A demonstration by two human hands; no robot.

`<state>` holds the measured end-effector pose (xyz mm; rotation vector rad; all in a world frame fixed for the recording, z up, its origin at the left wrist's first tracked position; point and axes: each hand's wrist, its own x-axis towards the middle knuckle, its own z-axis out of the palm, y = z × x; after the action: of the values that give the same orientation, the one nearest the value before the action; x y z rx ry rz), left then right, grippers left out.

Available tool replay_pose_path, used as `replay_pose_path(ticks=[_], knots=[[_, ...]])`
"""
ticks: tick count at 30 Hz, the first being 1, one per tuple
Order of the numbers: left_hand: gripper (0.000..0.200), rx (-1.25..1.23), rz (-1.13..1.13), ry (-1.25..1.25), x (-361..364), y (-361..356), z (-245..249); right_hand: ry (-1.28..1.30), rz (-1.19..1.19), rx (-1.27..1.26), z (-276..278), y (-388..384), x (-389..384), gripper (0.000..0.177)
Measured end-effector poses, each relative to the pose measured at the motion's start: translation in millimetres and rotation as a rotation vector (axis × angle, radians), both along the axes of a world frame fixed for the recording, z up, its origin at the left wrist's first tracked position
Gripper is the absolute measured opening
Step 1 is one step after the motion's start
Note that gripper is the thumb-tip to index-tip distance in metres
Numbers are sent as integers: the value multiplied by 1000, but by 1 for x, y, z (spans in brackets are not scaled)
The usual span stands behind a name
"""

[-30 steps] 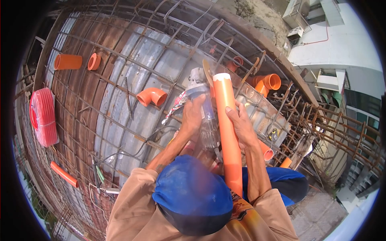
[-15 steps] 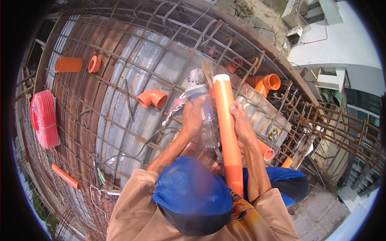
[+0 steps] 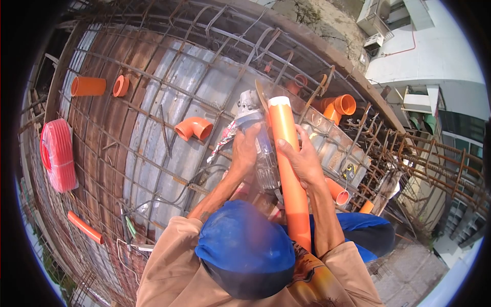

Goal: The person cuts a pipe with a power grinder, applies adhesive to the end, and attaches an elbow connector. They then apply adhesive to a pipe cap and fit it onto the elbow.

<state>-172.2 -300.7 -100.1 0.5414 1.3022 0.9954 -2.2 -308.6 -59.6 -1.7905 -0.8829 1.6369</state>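
Observation:
My left hand (image 3: 246, 145) is wrapped round the body of an angle grinder (image 3: 266, 166), whose metal head (image 3: 249, 101) points away from me. Its thin disc (image 3: 261, 94) stands edge-on right beside the far end of a long orange pipe (image 3: 287, 158). A pale white rim marks that pipe end. Farther down, my right hand (image 3: 302, 157) grips the pipe from the right, thumb laid across its upper side. The pipe's near end runs down beside the blue head covering (image 3: 244, 248). Left of the grinder, an orange elbow fitting (image 3: 194, 128) lies on the rebar grid.
Rebar (image 3: 169, 84) crosses corrugated metal sheets (image 3: 153, 123) all round. A short orange pipe piece (image 3: 88, 86), an orange ring (image 3: 120, 86) and a wrapped red hose coil (image 3: 58, 155) lie left. At right are an orange branch fitting (image 3: 338, 106) and a tape measure (image 3: 349, 171).
My right hand has shifted its grip, with the thumb now over the pipe's upper side. The pipe's far end has moved slightly left. The left hand stays on the grinder.

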Motion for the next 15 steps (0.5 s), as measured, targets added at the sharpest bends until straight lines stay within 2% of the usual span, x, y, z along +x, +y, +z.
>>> replay_pose_path(ticks=[3, 6, 8, 11, 15], knots=[[45, -6, -23, 15, -1, -1, -4, 154, -143, -56, -13, -1, 8, 73], [46, -13, -13, 72, 1, 0, 4, 183, -137, -102, 1, 1, 11, 69], [47, -16, -19, 60, 0, -2, -10, 247, -145, -165, 26, 5, 4, 70], [47, -13, -9, 53, 0, -3, -16, 248, -110, -123, 25, 4, 3, 75], [47, -11, -16, 45, -1, -3, -18, 234, -108, -142, 31, 6, 0, 74]])
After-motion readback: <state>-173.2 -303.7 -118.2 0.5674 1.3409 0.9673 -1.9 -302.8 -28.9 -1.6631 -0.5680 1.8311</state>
